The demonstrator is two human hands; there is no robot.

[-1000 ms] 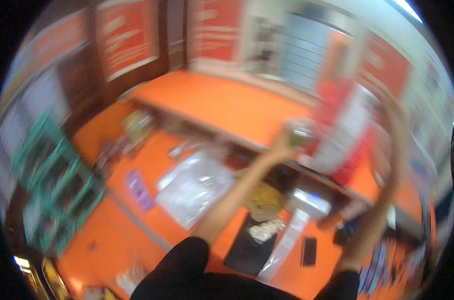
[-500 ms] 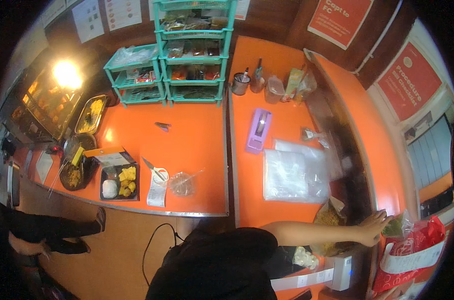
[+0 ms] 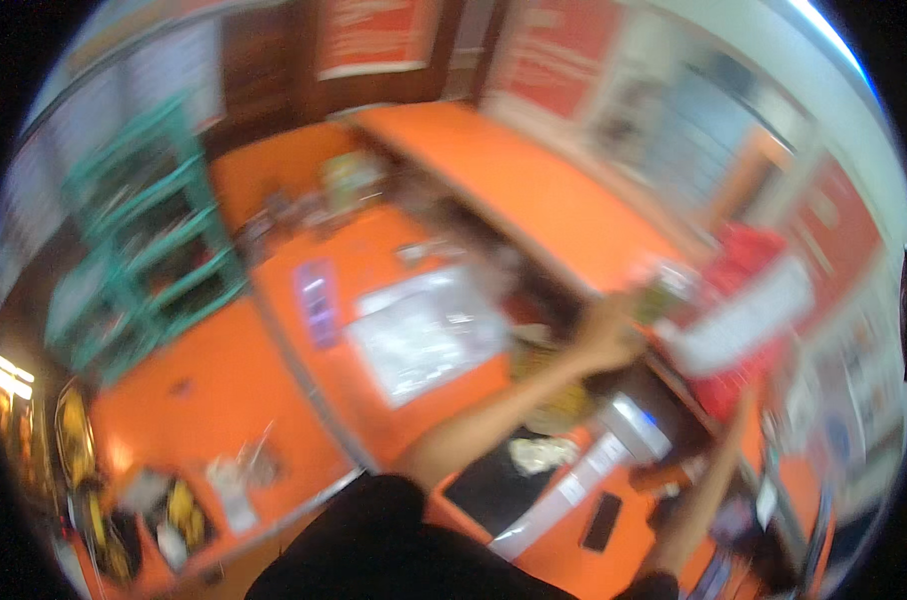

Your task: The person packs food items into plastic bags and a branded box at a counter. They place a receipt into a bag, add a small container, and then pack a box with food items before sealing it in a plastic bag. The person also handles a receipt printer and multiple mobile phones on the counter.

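My left hand (image 3: 614,335) reaches across to the right, its fingers smeared by motion. It is right beside a small clear packet with green contents (image 3: 662,292), and I cannot tell whether it grips it. Just past the packet is a red bag (image 3: 739,262) with a white paper strip (image 3: 749,310) across its front. From the lower right, my right hand (image 3: 746,400) comes up to the bag's lower edge. Its fingers are hidden and blurred, so their grip does not show.
A raised orange ledge (image 3: 494,165) runs beside the bag. On the orange table lie clear plastic bags (image 3: 429,335), a purple dispenser (image 3: 317,303), a printer-like box with a paper strip (image 3: 634,428) and a dark phone (image 3: 602,522). Teal racks (image 3: 159,235) stand at left.
The whole view has swung rightward and blurred. My left hand stays by the packet and red bag, its earlier outstretched fingers now smeared. My right forearm has come into view below the bag.
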